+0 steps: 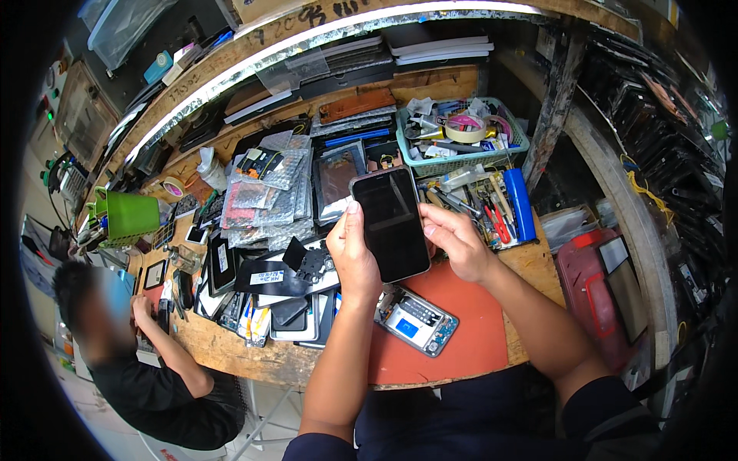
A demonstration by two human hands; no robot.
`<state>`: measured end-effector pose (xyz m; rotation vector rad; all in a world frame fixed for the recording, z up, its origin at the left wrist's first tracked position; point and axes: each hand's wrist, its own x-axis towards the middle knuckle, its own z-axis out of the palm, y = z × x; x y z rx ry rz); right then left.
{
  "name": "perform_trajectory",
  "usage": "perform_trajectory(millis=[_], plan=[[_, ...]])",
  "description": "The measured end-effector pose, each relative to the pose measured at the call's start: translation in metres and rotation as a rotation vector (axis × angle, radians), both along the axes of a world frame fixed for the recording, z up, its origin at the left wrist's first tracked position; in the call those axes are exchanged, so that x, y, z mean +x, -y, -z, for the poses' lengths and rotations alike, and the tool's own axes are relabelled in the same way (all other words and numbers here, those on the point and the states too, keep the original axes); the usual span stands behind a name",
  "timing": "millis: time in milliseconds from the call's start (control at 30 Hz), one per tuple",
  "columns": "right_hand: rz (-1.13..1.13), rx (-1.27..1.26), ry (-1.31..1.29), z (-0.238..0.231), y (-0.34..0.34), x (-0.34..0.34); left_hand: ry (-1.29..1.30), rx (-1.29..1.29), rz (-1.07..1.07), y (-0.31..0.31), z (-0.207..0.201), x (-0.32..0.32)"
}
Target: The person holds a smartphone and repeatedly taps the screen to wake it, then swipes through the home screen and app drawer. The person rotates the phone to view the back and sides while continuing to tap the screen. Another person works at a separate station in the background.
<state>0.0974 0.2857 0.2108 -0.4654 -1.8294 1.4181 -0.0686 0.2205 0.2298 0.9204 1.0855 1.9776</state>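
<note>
Hands: our left hand (356, 260) and right hand (460, 242) grip a phone (390, 230).
Basket (460, 160): tape rolls (466, 137), near the tabletop's (231, 356) back edge.

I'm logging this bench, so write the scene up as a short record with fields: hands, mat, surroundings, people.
Left hand: grips the dark-screened smartphone by its left side, thumb along the edge
Right hand: at its right edge
Mat: red-orange; opened smartphone on it, internals exposed
Far side: teal basket holding tape rolls
Left side: bubble-wrapped packets, green bin
Co-worker: at the far left, black top
</note>
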Motion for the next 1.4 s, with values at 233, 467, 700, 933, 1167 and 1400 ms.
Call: perform_trajectory(millis=[233,467,700,933,1167,1400], plan=[[-0.092,-0.084,-0.022,-0.006,0.010,0.000,0.091,-0.018,0.023,0.000,0.001,-0.005],[-0.115,-0.024,0.003,-0.001,0.006,0.002,0.056,0.022,0.020,-0.001,0.000,-0.005],[-0.012,-0.069,-0.055,0.012,0.015,-0.008,0.077,0.056,-0.001,-0.003,0.003,-0.004],[0.002,-0.030,-0.109,0.008,0.018,-0.015,0.045,0.042,-0.015,0.000,0.001,0.001],[0.062,0.182,-0.103,0.019,0.020,-0.023,0.028,0.041,-0.015,0.000,-0.002,0.003],[0.002,0.196,-0.119,0.012,0.017,-0.017,0.044,0.040,-0.019,0.000,-0.002,0.000]])
